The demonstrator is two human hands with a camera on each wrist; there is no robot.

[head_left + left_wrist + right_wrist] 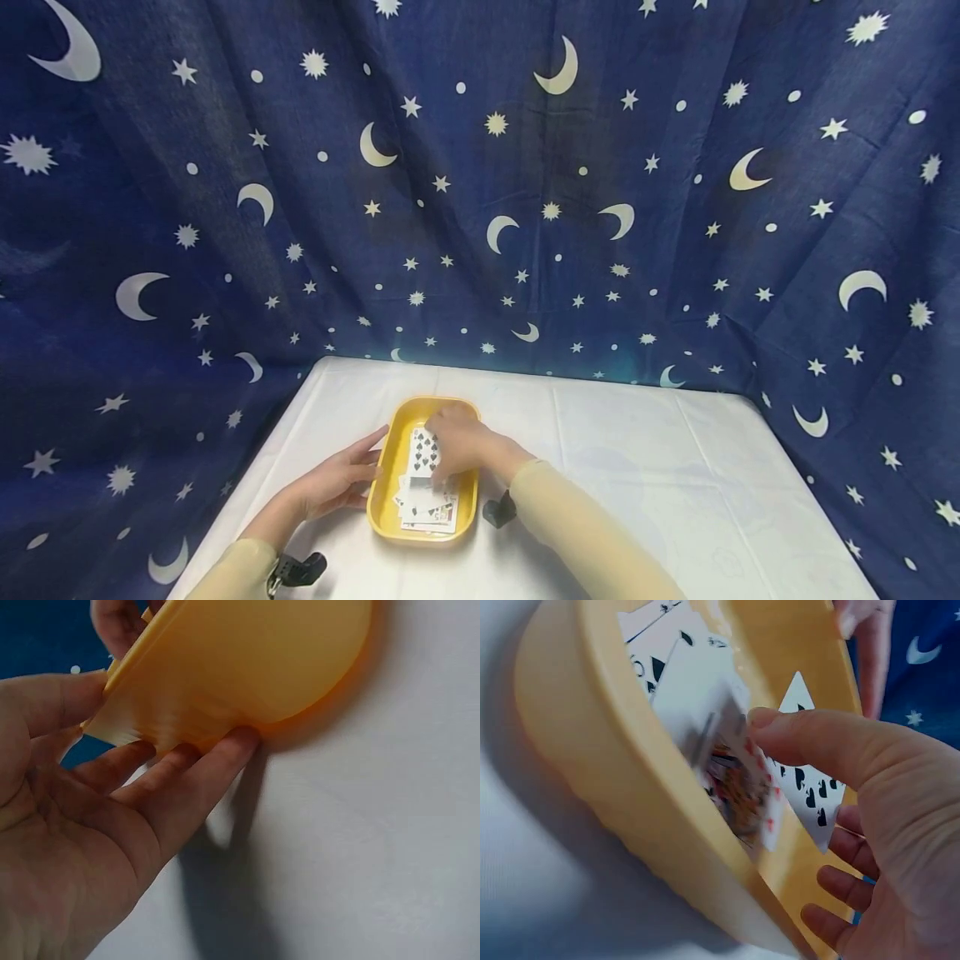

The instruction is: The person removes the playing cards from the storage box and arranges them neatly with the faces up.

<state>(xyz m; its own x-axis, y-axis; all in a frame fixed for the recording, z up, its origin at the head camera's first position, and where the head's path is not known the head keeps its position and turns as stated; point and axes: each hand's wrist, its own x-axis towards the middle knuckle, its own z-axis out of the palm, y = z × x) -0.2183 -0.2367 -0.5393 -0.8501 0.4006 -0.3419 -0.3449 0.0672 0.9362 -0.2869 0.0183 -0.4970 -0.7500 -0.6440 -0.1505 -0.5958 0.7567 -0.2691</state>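
Observation:
A yellow tray holds several playing cards, some overlapping at its near end. Against the tray's left outer wall rest the fairly straight fingers of my left hand, its thumb by the rim. Over the cards reaches my right hand. In the right wrist view, its thumb stretches across a spade card, while the other fingers, loosely bent, lie near that card's edge. Beside the thumb tip a face card with red pips is blurred. Whether the thumb touches it is unclear. Black-pipped cards lie farther along.
The tray stands on a table with a white cloth. A dark blue curtain with moons and stars hangs behind and at both sides. Dark wrist devices sit on both wrists, the right one close to the tray's right side.

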